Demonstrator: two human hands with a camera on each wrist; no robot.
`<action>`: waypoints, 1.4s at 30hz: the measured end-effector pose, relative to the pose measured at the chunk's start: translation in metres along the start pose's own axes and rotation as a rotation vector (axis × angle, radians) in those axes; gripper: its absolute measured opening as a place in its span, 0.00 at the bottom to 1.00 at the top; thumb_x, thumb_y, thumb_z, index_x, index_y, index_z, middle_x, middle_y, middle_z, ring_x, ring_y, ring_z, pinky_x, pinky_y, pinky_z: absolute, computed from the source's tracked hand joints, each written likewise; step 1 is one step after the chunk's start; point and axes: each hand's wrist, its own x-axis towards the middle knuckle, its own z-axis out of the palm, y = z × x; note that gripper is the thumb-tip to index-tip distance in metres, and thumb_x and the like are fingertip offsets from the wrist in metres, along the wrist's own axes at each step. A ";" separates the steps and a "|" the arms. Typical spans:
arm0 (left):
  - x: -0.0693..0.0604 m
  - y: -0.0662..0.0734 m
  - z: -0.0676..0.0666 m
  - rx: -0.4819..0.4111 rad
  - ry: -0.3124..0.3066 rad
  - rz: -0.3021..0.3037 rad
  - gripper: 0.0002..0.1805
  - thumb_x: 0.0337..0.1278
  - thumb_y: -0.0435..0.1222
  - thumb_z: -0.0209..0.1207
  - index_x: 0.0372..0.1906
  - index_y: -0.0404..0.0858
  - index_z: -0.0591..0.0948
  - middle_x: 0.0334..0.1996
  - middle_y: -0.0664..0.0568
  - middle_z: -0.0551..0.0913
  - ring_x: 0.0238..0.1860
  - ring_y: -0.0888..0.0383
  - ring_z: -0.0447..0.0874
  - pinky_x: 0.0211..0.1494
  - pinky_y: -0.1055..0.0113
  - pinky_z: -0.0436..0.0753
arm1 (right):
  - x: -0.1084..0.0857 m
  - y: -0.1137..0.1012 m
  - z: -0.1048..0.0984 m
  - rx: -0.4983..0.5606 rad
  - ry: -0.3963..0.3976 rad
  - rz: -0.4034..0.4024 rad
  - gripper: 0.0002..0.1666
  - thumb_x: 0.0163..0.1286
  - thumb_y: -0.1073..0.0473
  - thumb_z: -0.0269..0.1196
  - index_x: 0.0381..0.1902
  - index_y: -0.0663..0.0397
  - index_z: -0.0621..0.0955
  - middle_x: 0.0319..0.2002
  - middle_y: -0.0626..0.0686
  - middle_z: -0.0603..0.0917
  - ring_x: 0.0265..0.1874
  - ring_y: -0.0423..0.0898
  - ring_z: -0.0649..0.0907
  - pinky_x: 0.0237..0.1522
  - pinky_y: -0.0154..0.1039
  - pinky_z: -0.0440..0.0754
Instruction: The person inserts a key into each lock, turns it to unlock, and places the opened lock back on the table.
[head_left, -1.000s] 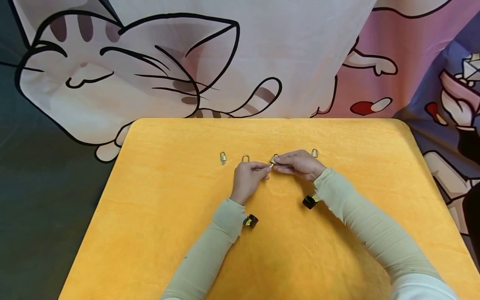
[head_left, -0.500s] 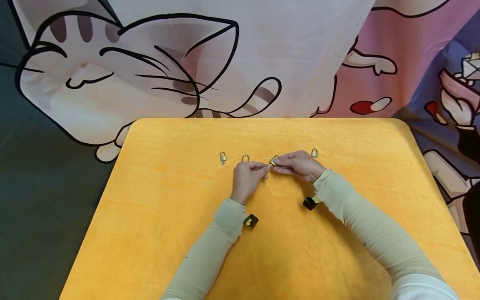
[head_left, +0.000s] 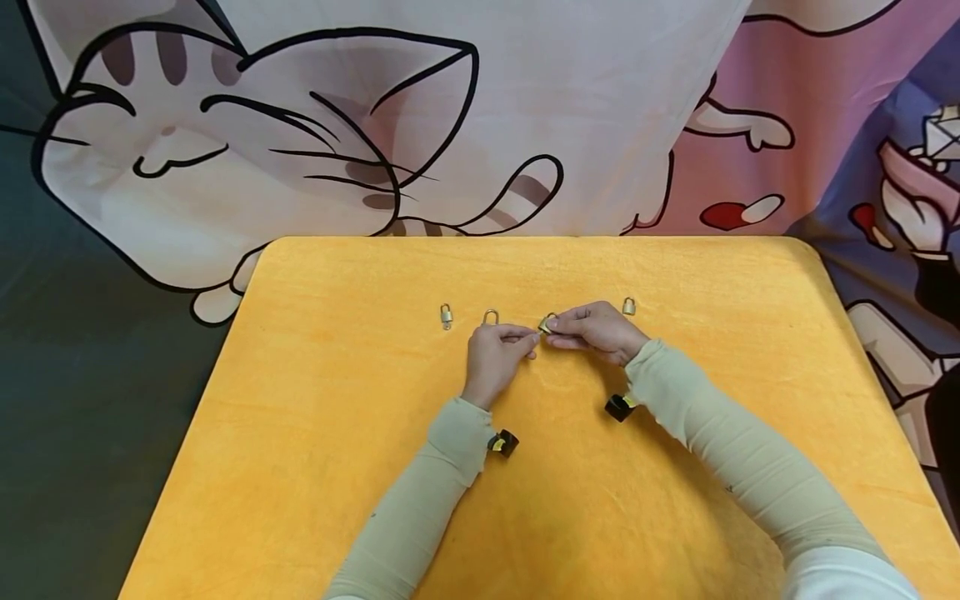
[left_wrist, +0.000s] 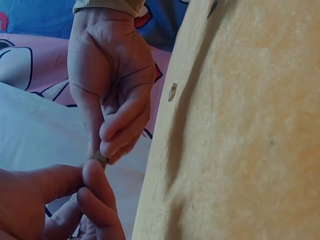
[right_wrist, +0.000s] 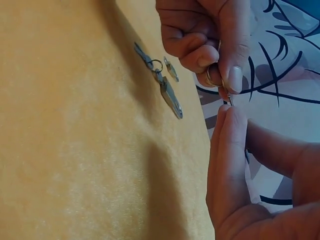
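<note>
My right hand (head_left: pixel 600 329) pinches a small brass padlock (head_left: pixel 547 323) between thumb and fingers, its shackle pointing up and away. Close to its lower end, my left hand (head_left: pixel 491 362) pinches a small key (right_wrist: pixel 230 99) by its head; a ring (right_wrist: pixel 212 75) hangs at those fingers in the right wrist view. The key's tip meets the right fingertips, and how deep it sits in the padlock is hidden. Beyond the left hand lies another padlock (head_left: pixel 491 317), partly covered in the head view; keys on a ring (right_wrist: pixel 156 65) lie beside it in the right wrist view.
On the yellow table (head_left: pixel 337 458), a padlock (head_left: pixel 446 316) lies to the left of the hands. Another padlock (head_left: pixel 629 306) lies behind the right hand. A cartoon-printed cloth (head_left: pixel 585 108) hangs behind the table's far edge.
The pale strip between the hands has shrunk from view, and the held padlock sits slightly lower against the left fingertips. Both arms stay nearly in place.
</note>
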 end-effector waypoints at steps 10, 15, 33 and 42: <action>0.000 -0.002 -0.001 0.169 0.092 0.205 0.03 0.55 0.33 0.71 0.32 0.38 0.91 0.26 0.54 0.88 0.25 0.66 0.85 0.32 0.71 0.83 | 0.000 -0.002 0.000 0.055 0.001 0.023 0.09 0.74 0.67 0.61 0.38 0.65 0.87 0.36 0.60 0.89 0.34 0.46 0.90 0.43 0.36 0.85; -0.003 -0.002 0.004 0.462 0.214 0.466 0.02 0.53 0.30 0.69 0.29 0.37 0.90 0.25 0.53 0.86 0.26 0.63 0.84 0.32 0.72 0.82 | 0.001 -0.001 0.000 0.085 -0.008 0.048 0.09 0.74 0.66 0.62 0.37 0.63 0.87 0.32 0.58 0.89 0.32 0.45 0.90 0.41 0.36 0.85; -0.007 0.000 0.005 0.608 0.220 0.610 0.08 0.52 0.35 0.75 0.38 0.39 0.89 0.37 0.51 0.83 0.28 0.60 0.79 0.33 0.71 0.78 | 0.000 -0.004 -0.001 0.187 -0.025 0.089 0.11 0.74 0.67 0.60 0.36 0.62 0.89 0.33 0.59 0.89 0.32 0.45 0.90 0.41 0.34 0.85; 0.001 -0.004 -0.005 0.078 -0.160 0.122 0.20 0.69 0.48 0.61 0.50 0.35 0.87 0.39 0.48 0.89 0.31 0.58 0.84 0.37 0.66 0.81 | 0.001 -0.004 -0.005 0.102 -0.021 0.010 0.08 0.74 0.67 0.61 0.43 0.67 0.85 0.34 0.57 0.89 0.34 0.44 0.90 0.43 0.34 0.85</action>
